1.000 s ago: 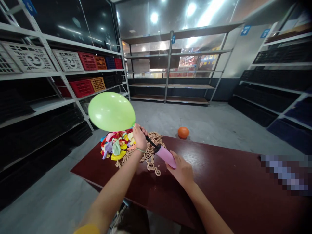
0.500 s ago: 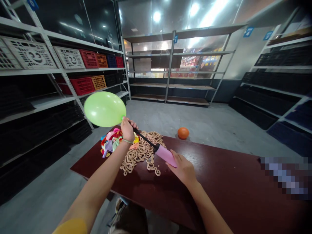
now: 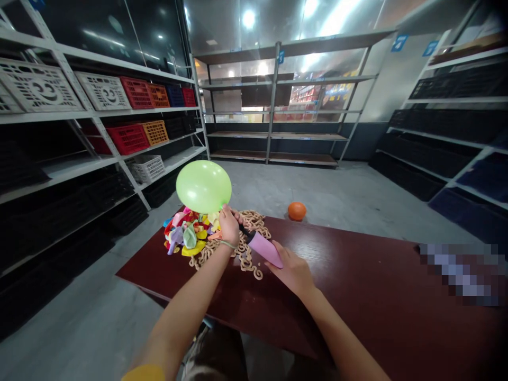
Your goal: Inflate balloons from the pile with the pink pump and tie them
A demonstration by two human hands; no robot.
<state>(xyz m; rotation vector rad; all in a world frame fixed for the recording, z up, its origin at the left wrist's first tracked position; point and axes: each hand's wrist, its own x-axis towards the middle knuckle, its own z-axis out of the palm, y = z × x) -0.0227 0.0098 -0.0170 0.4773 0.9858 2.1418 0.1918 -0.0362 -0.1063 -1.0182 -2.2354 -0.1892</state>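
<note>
A light green balloon (image 3: 203,186), inflated, sits at the tip of a hand balloon pump (image 3: 265,249) with a pink barrel and black shaft. My left hand (image 3: 230,226) pinches the balloon's neck at the nozzle, and its fingers hide the joint. Around the pink barrel my right hand (image 3: 292,271) is closed. Beneath the left hand lie a heap of tan curly strips (image 3: 248,259) and a pile of limp, uninflated balloons (image 3: 190,235) in several colours, both on the dark red table (image 3: 341,286).
On the floor beyond the table's far edge sits an orange balloon (image 3: 297,211). A pixelated object (image 3: 456,272) lies at the table's right end. Shelves with crates (image 3: 130,138) line the left, and more racks (image 3: 273,135) stand ahead and to the right.
My left hand and the green balloon have moved right, toward the pump barrel. Much less black shaft shows between my hands now. The right hand has barely moved.
</note>
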